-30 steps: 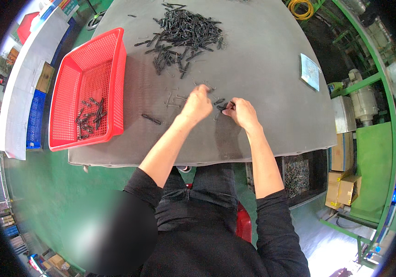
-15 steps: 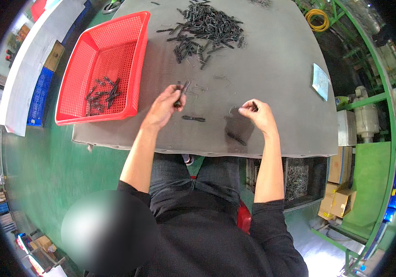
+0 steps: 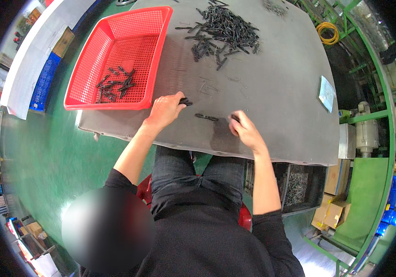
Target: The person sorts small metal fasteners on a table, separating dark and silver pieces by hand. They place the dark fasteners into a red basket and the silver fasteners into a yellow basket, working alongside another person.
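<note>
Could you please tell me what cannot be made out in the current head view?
Head view: how many black pieces the left hand holds; the hand covers part of them.
Head view: the full shape of the dark piece in the right hand; the hand hides part, and blur softens it.
Head view: the lowest items in the black pile; upper ones cover them.
Head view: the far edge of the table; the picture's top cuts it off.

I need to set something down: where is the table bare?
Bare: between the black pile and the blue packet, and right of the right hand. Crowded: under that pile, the middle with scattered wires, and left, under the red basket.
</note>
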Available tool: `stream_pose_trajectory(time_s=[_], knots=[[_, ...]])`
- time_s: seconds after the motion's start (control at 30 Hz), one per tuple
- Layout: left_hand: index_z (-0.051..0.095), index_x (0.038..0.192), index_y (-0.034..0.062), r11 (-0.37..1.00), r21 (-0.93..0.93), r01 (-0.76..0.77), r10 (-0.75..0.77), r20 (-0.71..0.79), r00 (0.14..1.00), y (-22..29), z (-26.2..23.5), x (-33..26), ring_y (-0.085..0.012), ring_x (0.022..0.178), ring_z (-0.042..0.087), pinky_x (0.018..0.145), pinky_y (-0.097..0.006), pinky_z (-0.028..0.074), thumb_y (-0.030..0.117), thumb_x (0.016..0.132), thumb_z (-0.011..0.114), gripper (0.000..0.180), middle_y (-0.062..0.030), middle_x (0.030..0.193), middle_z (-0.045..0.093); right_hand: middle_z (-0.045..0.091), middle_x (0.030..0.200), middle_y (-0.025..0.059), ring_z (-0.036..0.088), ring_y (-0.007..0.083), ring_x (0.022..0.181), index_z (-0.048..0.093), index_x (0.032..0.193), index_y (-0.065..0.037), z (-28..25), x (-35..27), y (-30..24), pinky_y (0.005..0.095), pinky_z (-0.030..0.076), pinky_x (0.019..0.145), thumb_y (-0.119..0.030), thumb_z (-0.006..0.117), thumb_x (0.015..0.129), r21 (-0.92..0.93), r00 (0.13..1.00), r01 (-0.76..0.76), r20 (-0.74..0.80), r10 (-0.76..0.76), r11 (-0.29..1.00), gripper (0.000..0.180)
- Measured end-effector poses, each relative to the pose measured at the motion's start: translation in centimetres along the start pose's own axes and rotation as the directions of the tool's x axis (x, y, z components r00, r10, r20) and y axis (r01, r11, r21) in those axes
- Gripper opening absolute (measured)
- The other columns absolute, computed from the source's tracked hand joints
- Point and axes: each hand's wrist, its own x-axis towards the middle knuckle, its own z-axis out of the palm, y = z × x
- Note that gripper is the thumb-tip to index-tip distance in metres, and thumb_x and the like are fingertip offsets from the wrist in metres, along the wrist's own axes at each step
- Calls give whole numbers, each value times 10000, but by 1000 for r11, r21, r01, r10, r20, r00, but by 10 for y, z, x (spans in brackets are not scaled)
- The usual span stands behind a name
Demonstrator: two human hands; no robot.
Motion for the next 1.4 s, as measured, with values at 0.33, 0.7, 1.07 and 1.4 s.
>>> stream_pose_trajectory(time_s=[0.33,0.7,1.07,1.4], knots=[[540,893,69,997,-61,-57,30,-373,927,69,-76,-28,-310,723,619,607,-398,476,144,826,601,117,-127,773,609,657,852,154,623,350,844,603,915,-54,47,51,-43,436,480,719,-294,634,797,-686,997,71,20,-78,724,269],[558,1084,62,737,364,569,-229,-658,717,9,-177,-5,-330,1077,498,888,-434,404,198,807,616,313,-143,1152,546,630,911,157,620,313,873,598,1011,-47,118,145,-226,381,488,775,-281,666,781,-465,835,482,-14,-550,743,335],[609,994,48,924,-294,243,-357,-445,821,11,1,193,-321,907,581,815,-395,454,139,809,584,207,-152,932,605,580,1000,146,535,338,1024,589,993,-62,-5,290,-69,451,461,807,-232,730,705,-745,846,-65,-395,-359,664,363],[587,994,32,942,-51,333,-336,-87,938,1,31,236,-341,934,579,807,-419,457,204,834,587,235,-148,978,617,658,883,110,624,192,775,610,1054,-27,-82,250,-21,295,485,716,-147,720,721,-296,997,-19,-83,-7,955,371]])
